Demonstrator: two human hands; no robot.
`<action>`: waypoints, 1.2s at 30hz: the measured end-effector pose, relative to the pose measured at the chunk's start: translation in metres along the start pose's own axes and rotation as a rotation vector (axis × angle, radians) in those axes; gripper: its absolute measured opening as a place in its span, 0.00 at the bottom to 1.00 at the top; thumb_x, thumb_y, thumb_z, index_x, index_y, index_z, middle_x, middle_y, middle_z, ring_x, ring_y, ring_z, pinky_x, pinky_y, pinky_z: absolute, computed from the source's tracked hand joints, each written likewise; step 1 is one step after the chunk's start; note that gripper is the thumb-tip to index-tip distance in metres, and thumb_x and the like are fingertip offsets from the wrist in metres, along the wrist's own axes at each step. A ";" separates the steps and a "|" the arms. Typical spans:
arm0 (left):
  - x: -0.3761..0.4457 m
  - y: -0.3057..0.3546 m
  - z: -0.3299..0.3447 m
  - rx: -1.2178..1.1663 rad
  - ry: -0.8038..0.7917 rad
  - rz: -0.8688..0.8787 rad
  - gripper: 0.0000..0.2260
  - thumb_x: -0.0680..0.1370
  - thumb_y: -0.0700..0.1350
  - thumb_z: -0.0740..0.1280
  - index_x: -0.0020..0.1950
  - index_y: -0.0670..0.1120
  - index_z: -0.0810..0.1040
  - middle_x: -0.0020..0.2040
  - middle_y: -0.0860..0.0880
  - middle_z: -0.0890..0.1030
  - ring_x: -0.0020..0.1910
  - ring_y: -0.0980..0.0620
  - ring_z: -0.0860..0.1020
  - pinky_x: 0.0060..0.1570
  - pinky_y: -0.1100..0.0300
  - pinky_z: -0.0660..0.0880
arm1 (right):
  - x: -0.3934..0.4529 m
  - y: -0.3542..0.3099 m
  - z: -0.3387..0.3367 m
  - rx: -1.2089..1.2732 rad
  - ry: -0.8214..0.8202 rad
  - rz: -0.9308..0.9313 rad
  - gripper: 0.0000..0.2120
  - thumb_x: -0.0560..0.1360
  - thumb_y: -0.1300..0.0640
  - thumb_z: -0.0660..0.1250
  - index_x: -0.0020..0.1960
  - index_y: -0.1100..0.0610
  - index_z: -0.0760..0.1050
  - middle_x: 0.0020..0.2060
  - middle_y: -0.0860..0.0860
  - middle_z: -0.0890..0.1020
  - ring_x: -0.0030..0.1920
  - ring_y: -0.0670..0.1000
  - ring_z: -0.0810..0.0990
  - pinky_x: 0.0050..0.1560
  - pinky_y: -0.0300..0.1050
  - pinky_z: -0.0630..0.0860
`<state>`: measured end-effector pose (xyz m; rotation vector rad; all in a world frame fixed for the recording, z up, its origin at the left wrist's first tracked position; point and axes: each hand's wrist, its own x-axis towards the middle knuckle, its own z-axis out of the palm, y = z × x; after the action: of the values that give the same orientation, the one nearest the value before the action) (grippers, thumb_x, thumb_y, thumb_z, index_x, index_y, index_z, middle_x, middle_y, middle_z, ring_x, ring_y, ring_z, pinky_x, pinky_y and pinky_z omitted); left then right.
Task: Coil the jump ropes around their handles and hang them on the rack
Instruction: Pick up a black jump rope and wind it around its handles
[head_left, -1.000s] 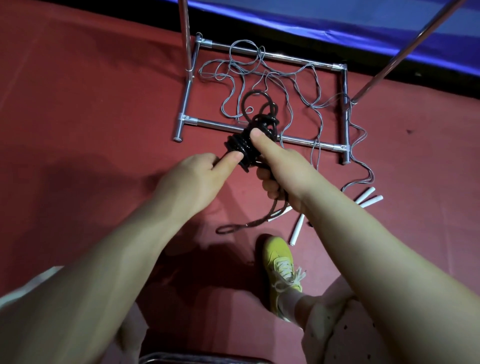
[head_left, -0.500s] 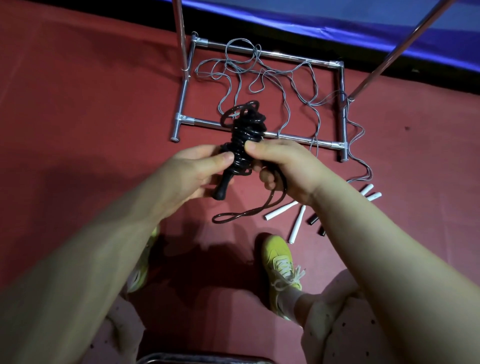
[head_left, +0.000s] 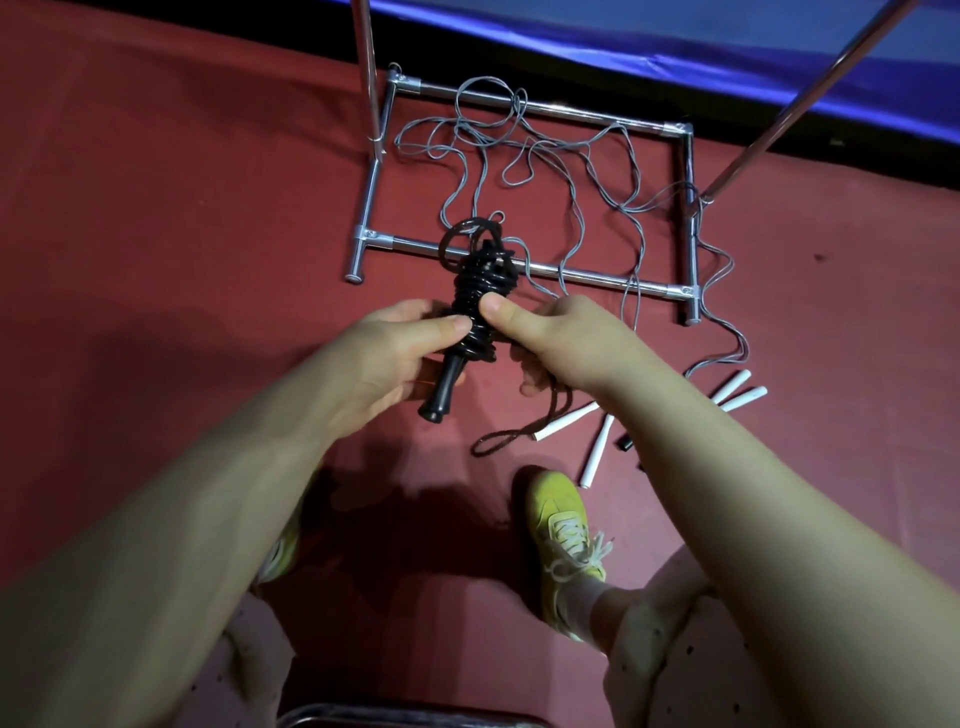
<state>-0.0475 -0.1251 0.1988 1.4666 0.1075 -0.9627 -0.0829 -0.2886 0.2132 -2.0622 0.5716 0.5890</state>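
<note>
A black jump rope (head_left: 480, 283) is wound in tight coils around its black handles, one handle end (head_left: 441, 392) poking out below. My left hand (head_left: 395, 353) grips the bundle from the left, thumb pressed on the coils. My right hand (head_left: 558, 343) holds it from the right, thumb on the coils, with a loose black loop (head_left: 511, 441) hanging from under its palm. The chrome rack base (head_left: 592, 275) lies on the red floor just beyond the bundle. Its uprights (head_left: 366, 78) rise out of frame.
Tangled grey ropes (head_left: 550, 171) sprawl across the rack base and trail right to white handles (head_left: 740, 395). More white handles (head_left: 597, 452) lie by my yellow shoe (head_left: 563, 525). A blue mat (head_left: 675, 47) borders the far edge. A metal bar (head_left: 363, 717) shows at the bottom.
The bundle has turned from pointing away to nearly upright in my hands, and both thumbs now press on the coils. The loose loop hangs lower to the right.
</note>
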 end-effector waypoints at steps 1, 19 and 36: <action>0.000 -0.002 0.000 0.031 -0.001 0.003 0.09 0.72 0.44 0.70 0.52 0.47 0.77 0.47 0.46 0.82 0.47 0.47 0.79 0.56 0.51 0.74 | 0.000 -0.001 0.002 -0.060 0.038 -0.021 0.30 0.73 0.33 0.60 0.36 0.61 0.78 0.23 0.52 0.79 0.28 0.50 0.78 0.37 0.44 0.72; 0.005 -0.013 0.001 0.673 0.297 0.368 0.26 0.63 0.51 0.77 0.56 0.55 0.70 0.51 0.55 0.76 0.38 0.54 0.73 0.43 0.56 0.70 | -0.001 -0.006 0.022 0.462 0.048 0.042 0.18 0.73 0.37 0.66 0.39 0.53 0.74 0.26 0.47 0.65 0.21 0.45 0.61 0.25 0.39 0.59; -0.017 0.018 0.009 -0.281 -0.292 -0.343 0.33 0.65 0.74 0.52 0.34 0.44 0.74 0.22 0.53 0.63 0.19 0.55 0.61 0.25 0.64 0.53 | -0.004 -0.004 -0.006 0.533 -0.248 -0.305 0.13 0.75 0.48 0.63 0.33 0.51 0.73 0.26 0.48 0.70 0.21 0.45 0.62 0.22 0.35 0.59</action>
<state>-0.0524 -0.1276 0.2245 1.0551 0.2763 -1.3713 -0.0827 -0.2915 0.2211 -1.5049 0.2260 0.4435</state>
